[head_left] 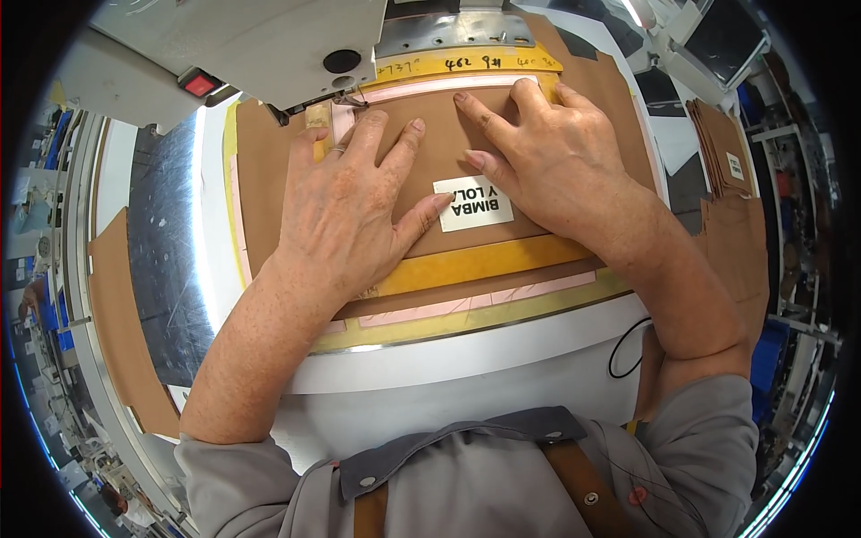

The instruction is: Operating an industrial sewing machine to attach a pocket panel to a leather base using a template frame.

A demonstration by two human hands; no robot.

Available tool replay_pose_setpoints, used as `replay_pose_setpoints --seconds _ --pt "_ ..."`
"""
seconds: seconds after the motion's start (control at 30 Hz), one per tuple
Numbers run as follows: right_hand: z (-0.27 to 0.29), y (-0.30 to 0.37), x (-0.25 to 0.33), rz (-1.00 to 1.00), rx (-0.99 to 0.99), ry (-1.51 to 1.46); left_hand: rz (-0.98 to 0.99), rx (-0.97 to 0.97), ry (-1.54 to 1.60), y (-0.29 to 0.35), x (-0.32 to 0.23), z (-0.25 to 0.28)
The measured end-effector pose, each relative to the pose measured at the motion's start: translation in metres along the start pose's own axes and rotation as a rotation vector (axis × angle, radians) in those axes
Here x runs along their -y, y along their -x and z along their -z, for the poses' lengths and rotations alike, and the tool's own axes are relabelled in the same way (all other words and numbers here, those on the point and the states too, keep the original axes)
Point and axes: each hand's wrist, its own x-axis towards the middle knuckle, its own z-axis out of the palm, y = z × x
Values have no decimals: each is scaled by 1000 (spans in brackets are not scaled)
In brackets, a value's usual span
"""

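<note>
A brown sheet panel [421, 148] lies inside a yellow frame-like template [489, 262] under the sewing machine head [260, 54]. On the panel sits a white label [475, 215] with dark print, upside down to me. My left hand [345, 202] is spread on the panel's left part, fingertips close to the machine's needle area [352, 100] and thumb at the label's left edge. Fingers apart, my right hand [560, 152] rests on the right part, its fingertips along the panel's far edge and a pink-white strip [421, 88]. Neither hand grips anything.
A metal clamp plate [456, 32] is beyond the template. The machine carries a red switch [199, 84]. Brown panels [717, 148] are stacked at the right, with another brown sheet [126, 314] at the left. A black cord [619, 350] loops near the front edge.
</note>
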Motion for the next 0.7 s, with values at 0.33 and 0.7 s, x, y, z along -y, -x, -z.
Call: replay_pose_setpoints --seconds 0.33,0.7 --pt "3 -9 11 -21 70 61 -5 -33 -24 7 10 3" --pt "-8 -8 3 18 20 41 36 -4 -23 6 11 2"
